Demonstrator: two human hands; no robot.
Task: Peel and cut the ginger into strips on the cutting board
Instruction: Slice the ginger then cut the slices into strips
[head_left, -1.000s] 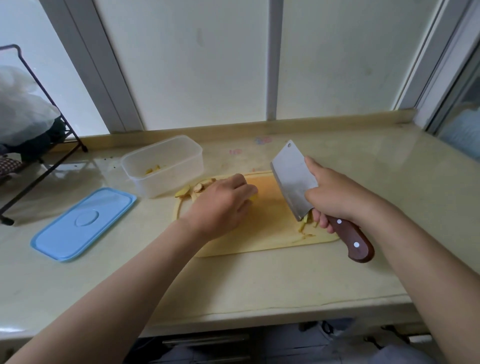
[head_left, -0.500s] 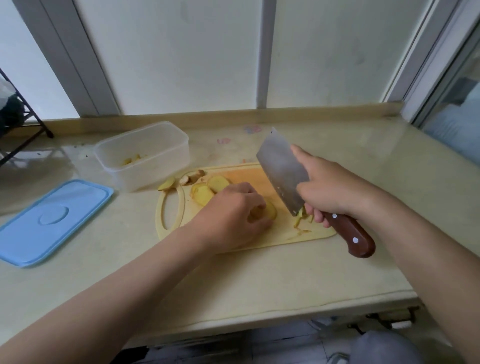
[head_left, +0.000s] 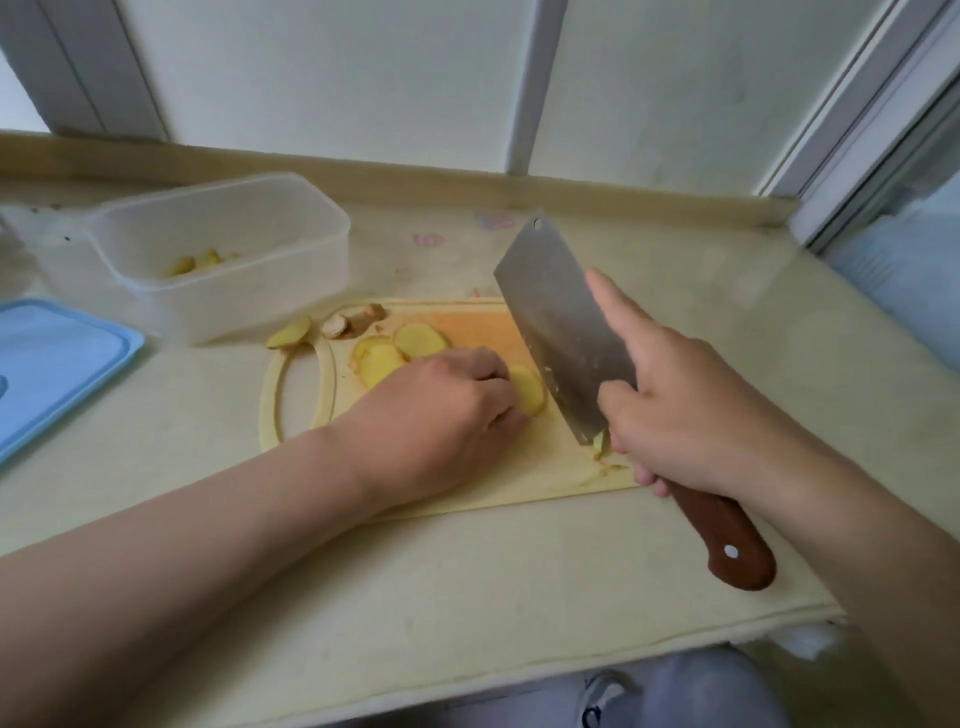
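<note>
**Two hands at work over sliced ginger on the board**

Nearest, at the counter's front edge (head_left: 467, 597): bare forearms reaching in from both sides. On the right, right hand (head_left: 691, 410) closed firmly round the cleaver (head_left: 561, 332), lower fingers wrapped about the top of the brown wooden handle, forefinger stretched out flat along the side of the blade, thumb pressed on the near face. Blade tilted, heel down close to the board, tip raised toward the wall; a few thin ginger strips (head_left: 602, 447) just under the heel.

On the left, left hand (head_left: 441, 415) curled knuckles-up on the cutting board (head_left: 545, 483), fingers bent and bunched, fingertips pressing down on one ginger slice (head_left: 527, 389) lying flat just beside the blade. Whether blade touching slice: cannot tell.

Behind the left hand, two more peeled slices (head_left: 400, 348) lying flat and overlapping on the board. Further back, at the board's far left corner, a knobbly brown offcut (head_left: 353, 322) and one yellow wedge (head_left: 290, 332) by the handle slot.

Beyond that, a clear plastic container (head_left: 228, 254) with a few yellow ginger bits inside, touching nothing on the board. Far left, a blue lid (head_left: 57, 358) lying flat on the counter. At the back, a pale wall with window frames.
</note>
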